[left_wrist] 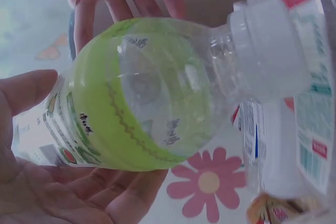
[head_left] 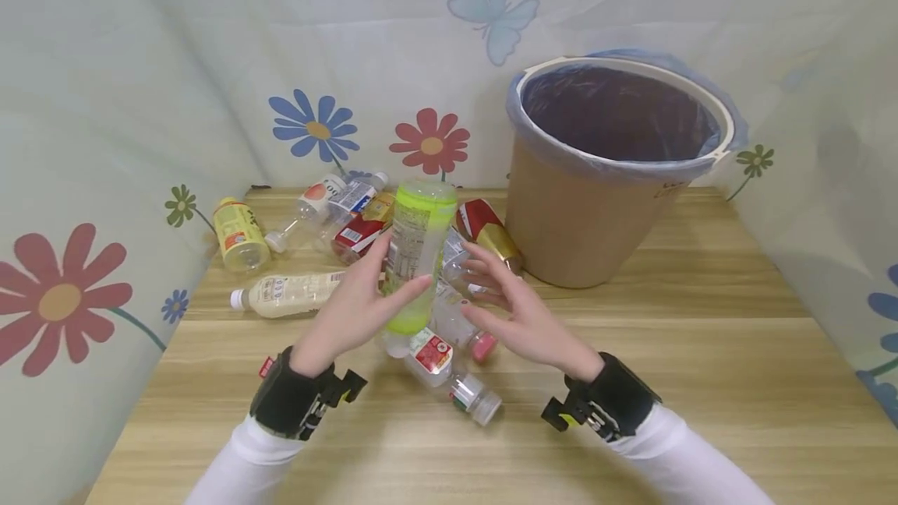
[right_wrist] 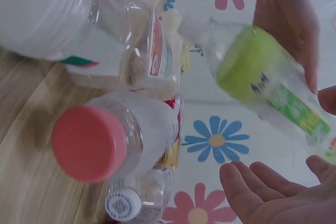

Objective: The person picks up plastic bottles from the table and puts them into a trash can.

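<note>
My left hand [head_left: 354, 306] grips a plastic bottle with a bright green label [head_left: 421, 228], cap down, above the table. In the left wrist view its white cap [left_wrist: 270, 51] and clear neck show. The right hand [head_left: 519, 318] is held just right of the bottle, fingers spread and apart from it. Below the hands lie a clear bottle with a red label [head_left: 431, 353] and a bottle with a pink cap [head_left: 484, 346]. The right wrist view shows this pink cap [right_wrist: 89, 142] close up, and the right hand [right_wrist: 283, 195] with its fingers extended.
A brown bin [head_left: 561, 217] with a blue bag liner stands at the back right. A red and gold can [head_left: 487, 232] lies against it. Left of centre are a yellow-labelled bottle [head_left: 238, 232], a lying cream-labelled bottle [head_left: 291, 294] and several other bottles. A flowered curtain surrounds the wooden table [head_left: 666, 411].
</note>
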A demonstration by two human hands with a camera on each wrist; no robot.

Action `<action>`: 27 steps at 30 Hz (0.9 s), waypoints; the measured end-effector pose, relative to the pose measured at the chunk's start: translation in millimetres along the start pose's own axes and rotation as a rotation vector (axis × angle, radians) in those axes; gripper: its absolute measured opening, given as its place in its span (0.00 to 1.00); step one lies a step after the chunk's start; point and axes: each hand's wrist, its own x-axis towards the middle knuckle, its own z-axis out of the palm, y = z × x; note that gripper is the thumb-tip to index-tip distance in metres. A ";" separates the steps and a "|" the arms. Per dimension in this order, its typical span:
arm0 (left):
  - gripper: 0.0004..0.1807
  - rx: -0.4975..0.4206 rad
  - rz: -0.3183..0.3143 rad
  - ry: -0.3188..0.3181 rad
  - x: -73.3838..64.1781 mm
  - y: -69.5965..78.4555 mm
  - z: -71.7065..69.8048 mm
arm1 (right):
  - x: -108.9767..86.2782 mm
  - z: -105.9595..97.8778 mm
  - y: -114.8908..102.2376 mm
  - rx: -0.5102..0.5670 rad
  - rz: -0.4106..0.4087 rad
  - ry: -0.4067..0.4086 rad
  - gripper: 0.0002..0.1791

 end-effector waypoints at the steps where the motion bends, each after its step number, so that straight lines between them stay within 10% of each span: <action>1: 0.40 -0.032 0.004 0.001 3.1 1.7 2.4 | 1.3 1.7 0.2 0.015 0.004 -0.004 0.40; 14: 0.35 -0.401 -0.005 0.050 15.4 31.2 25.2 | 8.1 17.2 -6.7 0.077 0.035 0.039 0.50; 21: 0.34 -0.349 0.074 0.054 9.8 39.1 24.8 | 7.2 18.6 -19.6 0.071 -0.012 0.093 0.48; 27: 0.36 -0.236 0.099 0.105 11.2 8.2 33.8 | 7.5 10.1 0.6 0.031 -0.077 0.152 0.44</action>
